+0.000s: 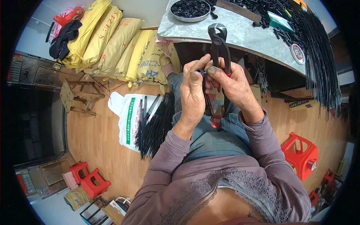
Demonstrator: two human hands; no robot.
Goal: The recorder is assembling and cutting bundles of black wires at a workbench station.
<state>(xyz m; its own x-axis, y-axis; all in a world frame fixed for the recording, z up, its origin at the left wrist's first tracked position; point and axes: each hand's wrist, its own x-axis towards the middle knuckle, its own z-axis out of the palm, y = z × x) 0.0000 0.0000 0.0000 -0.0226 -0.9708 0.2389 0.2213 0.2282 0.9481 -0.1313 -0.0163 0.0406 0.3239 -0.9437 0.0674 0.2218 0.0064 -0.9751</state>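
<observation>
Right hand (233,83) grips black pincers (218,41), jaws up and nearly closed. Left hand (193,93) pinches a small black ring (200,71) just left of the pincers, below the grey tabletop (240,32).

table edge (240,37) ahead, rod bundle (155,123) left
</observation>
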